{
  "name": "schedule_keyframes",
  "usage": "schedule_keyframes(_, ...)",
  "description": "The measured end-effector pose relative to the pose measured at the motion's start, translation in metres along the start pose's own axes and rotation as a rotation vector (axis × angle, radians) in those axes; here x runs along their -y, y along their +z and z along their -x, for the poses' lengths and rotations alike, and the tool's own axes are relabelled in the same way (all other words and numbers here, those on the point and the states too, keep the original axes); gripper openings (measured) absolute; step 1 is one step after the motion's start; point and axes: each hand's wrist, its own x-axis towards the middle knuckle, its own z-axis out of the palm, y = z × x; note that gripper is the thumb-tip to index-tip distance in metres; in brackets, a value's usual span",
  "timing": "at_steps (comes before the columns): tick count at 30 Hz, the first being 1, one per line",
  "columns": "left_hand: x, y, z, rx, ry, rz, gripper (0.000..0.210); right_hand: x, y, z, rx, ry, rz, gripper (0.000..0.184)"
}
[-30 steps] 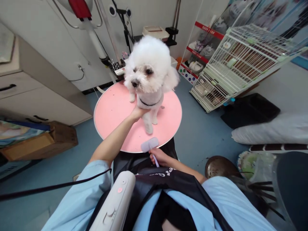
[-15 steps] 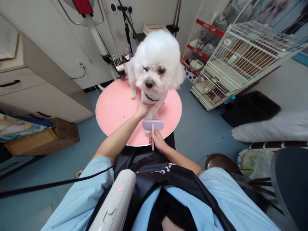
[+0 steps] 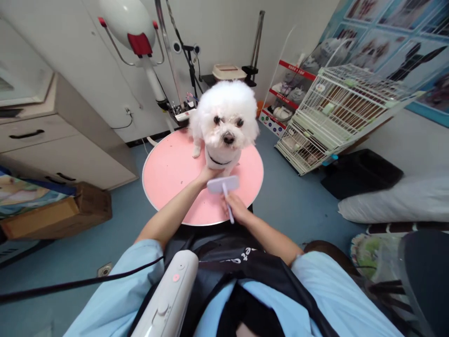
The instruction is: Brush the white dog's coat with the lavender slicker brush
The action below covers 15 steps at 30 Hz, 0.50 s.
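A fluffy white dog [image 3: 228,110] with a dark band round its neck faces me on a round pink grooming table [image 3: 164,173]. My left hand [image 3: 209,174] reaches under its chest and is closed at the top of a front leg; the fingertips are partly hidden. In my right hand [image 3: 236,208] is the handle of a lilac slicker brush [image 3: 223,184], fingers wrapped round it. The brush's flat back faces me, just in front of the dog's front legs, hiding most of them. Whether its pins touch the fur cannot be seen.
A white hand-held dryer [image 3: 170,295] with a black cord lies against my front. Behind the table stand a white dryer on a pole [image 3: 149,75] and a tool tray [image 3: 184,114]. Cabinets [image 3: 66,135] flank the left, wire cages [image 3: 336,110] the right.
The dog has turned its face more squarely towards me. The brush has tilted, its handle end swinging right, along with my right hand. My left hand stays under the chest. The camera view has shifted.
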Motion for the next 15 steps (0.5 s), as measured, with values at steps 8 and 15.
schedule_keyframes(8,0.014,-0.015,0.004,-0.074,-0.223,0.081,0.034,0.030,-0.011,-0.006,0.326,0.234,-0.118,0.032)
schedule_keyframes(15,0.019,-0.027,0.007,0.008,-0.241,0.211,0.067,0.008,-0.004,-0.015,0.504,0.291,-0.041,0.032)
